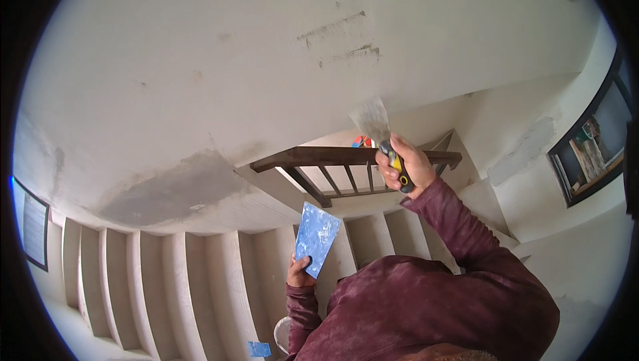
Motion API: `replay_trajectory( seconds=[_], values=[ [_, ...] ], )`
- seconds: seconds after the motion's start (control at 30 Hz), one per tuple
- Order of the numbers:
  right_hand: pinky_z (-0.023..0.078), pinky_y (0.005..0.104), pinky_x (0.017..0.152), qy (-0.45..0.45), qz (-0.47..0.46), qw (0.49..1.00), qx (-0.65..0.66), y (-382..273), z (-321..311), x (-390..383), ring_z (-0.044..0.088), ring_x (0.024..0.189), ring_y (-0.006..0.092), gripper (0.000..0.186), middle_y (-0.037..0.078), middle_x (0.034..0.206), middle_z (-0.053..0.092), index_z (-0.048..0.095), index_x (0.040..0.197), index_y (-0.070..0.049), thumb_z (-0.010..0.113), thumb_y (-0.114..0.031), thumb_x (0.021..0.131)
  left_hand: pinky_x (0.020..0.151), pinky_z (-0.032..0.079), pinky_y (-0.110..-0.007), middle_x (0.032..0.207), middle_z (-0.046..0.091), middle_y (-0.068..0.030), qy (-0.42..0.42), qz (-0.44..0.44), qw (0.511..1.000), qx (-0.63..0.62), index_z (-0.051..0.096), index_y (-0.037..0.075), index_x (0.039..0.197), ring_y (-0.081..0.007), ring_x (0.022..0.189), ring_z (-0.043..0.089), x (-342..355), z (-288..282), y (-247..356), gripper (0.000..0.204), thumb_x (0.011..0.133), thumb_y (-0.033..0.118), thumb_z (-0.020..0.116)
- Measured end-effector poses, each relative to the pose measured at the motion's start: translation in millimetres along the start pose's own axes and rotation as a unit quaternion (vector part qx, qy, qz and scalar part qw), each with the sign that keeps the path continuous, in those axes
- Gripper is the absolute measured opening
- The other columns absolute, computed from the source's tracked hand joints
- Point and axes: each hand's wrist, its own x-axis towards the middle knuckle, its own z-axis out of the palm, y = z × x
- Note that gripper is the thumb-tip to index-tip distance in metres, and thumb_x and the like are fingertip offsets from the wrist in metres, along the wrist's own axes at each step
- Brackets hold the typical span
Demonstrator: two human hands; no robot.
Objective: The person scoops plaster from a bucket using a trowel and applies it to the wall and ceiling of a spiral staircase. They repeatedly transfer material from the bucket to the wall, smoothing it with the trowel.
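Observation:
My right hand (411,169) is closed round the black and yellow handle of a putty knife (373,120). The wide metal blade points up toward the pale wall (253,81) and carries whitish smears; whether it touches the wall I cannot tell. Lower down, my left hand (301,272) grips a flat blue plastic spreader (318,236) by its lower end, thumb over its face. White filler streaks mark the spreader's surface. Grey patches (180,188) and rough dark scrapes (343,31) show on the wall.
Stairs (166,281) run across below me from left to right. A dark wooden railing (319,156) stands beyond my hands. By my left forearm are a whitish round container (283,334) and a small blue piece (259,349). Dark-framed windows (592,141) lie at the right and far left.

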Motion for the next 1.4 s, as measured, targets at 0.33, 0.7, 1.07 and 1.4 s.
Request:
replay_trajectory(
  seconds=[0.33,0.7,1.07,1.4],
  values=[
    [0.037,0.0237,0.033,-0.099,-0.068,0.992,-0.03,2.1,56.9,42.6,0.043,0.042,0.0095,0.022,0.003,0.069,0.049,0.041,0.115,-0.013,0.039,-0.031,0.102,0.091,0.049,-0.039,0.114,0.062,-0.0124,0.001,-0.013,0.999,0.035,0.046,-0.003,0.129,-0.0264,0.101,0.062,-9.3,14.2,-16.5,0.055,0.079,0.007,0.068],
    [0.036,0.0216,0.034,-0.121,-0.113,0.986,0.002,-66.2,90.3,41.5,0.041,0.045,0.0078,0.028,0.002,0.072,0.048,0.039,0.095,-0.011,0.04,-0.038,0.102,0.096,0.048,-0.043,0.117,0.062,-0.0113,0.126,0.017,0.992,0.022,0.047,0.001,0.129,-0.0274,0.106,0.062,-57.5,-2.3,-22.9,0.054,0.077,0.002,0.063],
    [0.043,0.0287,0.045,0.099,-0.217,0.852,-0.465,-24.3,36.0,-22.8,0.047,0.052,0.0143,0.04,0.004,0.07,0.046,0.044,0.14,-0.014,0.043,-0.018,0.1,0.091,0.051,-0.042,0.113,0.062,-0.0135,0.134,0.02,0.99,0.05,0.049,-0.001,0.124,-0.0276,0.101,0.063,-73.6,-16.5,-23.1,0.051,0.075,-0.004,0.06],
    [0.05,0.0501,0.067,0.213,-0.389,0.417,-0.794,-75.9,81.0,43.8,0.061,0.076,0.0411,0.038,0.023,0.086,0.058,0.054,0.126,-0.008,0.053,-0.013,0.089,0.08,0.051,-0.033,0.101,0.065,-0.0061,0.129,0.007,0.989,0.066,0.056,0.002,0.115,-0.0181,0.087,0.063,-73.0,-38.6,-36.3,0.036,0.08,0.001,0.063]
  ],
)
